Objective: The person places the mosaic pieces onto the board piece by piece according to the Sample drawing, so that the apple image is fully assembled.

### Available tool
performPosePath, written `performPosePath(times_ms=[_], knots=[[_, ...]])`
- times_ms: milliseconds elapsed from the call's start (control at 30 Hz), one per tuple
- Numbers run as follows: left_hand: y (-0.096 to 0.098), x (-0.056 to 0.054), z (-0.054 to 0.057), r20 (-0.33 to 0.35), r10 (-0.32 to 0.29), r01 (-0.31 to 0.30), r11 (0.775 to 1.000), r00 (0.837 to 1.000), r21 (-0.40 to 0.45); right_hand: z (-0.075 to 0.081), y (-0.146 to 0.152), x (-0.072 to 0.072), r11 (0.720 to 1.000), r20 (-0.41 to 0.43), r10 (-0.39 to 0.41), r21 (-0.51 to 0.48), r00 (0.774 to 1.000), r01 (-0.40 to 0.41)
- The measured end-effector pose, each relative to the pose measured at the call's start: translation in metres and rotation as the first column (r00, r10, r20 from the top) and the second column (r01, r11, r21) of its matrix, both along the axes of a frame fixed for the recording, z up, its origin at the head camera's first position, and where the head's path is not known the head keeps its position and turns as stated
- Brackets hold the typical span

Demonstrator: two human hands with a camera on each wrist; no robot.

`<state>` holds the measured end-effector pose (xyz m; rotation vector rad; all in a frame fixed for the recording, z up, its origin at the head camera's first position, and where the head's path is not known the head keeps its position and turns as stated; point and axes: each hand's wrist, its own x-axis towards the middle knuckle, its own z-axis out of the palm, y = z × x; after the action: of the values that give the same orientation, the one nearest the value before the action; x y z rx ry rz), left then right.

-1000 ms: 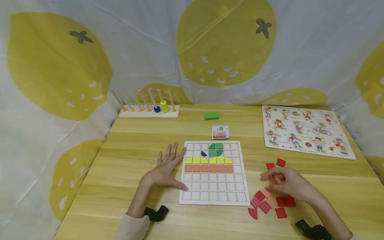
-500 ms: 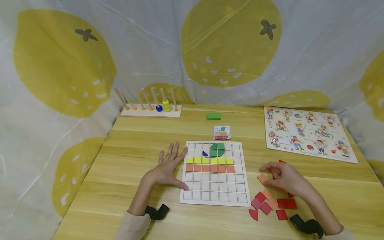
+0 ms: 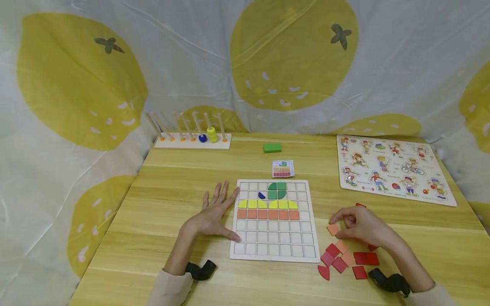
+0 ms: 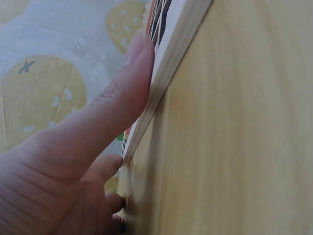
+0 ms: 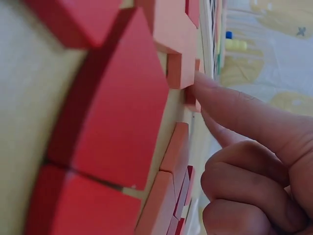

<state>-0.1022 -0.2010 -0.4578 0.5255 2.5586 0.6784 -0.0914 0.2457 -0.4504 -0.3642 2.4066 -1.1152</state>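
A white grid board [image 3: 273, 259] lies on the table with green, blue, yellow and orange pieces in its upper rows. My left hand [image 3: 212, 216] rests at its left side, fingers spread, the thumb on the lower-left edge; the left wrist view shows this thumb [image 4: 117, 98] against the board's side. To the right of the board, my right hand [image 3: 361, 227] pinches an orange square tile [image 3: 333, 230] between thumb and index finger, low at the table. Its other fingers [image 5: 244, 171] are curled. Red, crimson and orange tiles [image 3: 339, 264] lie just below this hand; some are hidden beneath it.
A small pattern card [image 3: 283, 169] lies behind the board, and a green block [image 3: 272, 148] farther back. At the back left stands a peg rack [image 3: 191, 143] with blue and yellow beads. A picture puzzle board [image 3: 394, 170] lies at the back right.
My right hand has shifted over the loose tiles and drawn one orange tile a little left, toward the board. The left hand has stayed at the board's edge. The head view has shifted slightly.
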Motion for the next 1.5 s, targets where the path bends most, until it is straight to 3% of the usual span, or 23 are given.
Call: performPosePath(times_ms=[467,600,833,1067,1333,1500], knots=[[0.001,0.001,0.001,-0.01,0.001,-0.001,1.0,1.0,0.007,0.002,-0.004,0.0,0.996,-0.003,-0.005,0.089,1.0,0.005],[0.001,0.0,0.0,-0.014,-0.002,0.002,1.0,1.0,0.007,0.006,-0.01,0.002,0.993,-0.041,-0.012,0.118,0.999,0.017],[-0.002,0.001,0.0,-0.015,-0.002,0.002,1.0,1.0,0.002,0.015,-0.048,0.0,0.999,-0.037,0.004,0.049,0.999,-0.002],[-0.001,0.0,0.0,-0.014,-0.003,0.003,1.0,1.0,0.004,0.013,-0.091,-0.004,0.992,-0.09,0.006,0.127,0.996,0.006],[-0.002,0.002,0.001,-0.008,0.004,-0.004,1.0,1.0,0.012,0.007,-0.085,-0.012,0.999,-0.015,0.031,-0.005,0.999,-0.031],[-0.001,0.001,0.001,-0.009,0.002,-0.002,1.0,1.0,0.013,0.005,-0.084,-0.014,1.0,0.0,0.024,-0.018,1.0,-0.024]])
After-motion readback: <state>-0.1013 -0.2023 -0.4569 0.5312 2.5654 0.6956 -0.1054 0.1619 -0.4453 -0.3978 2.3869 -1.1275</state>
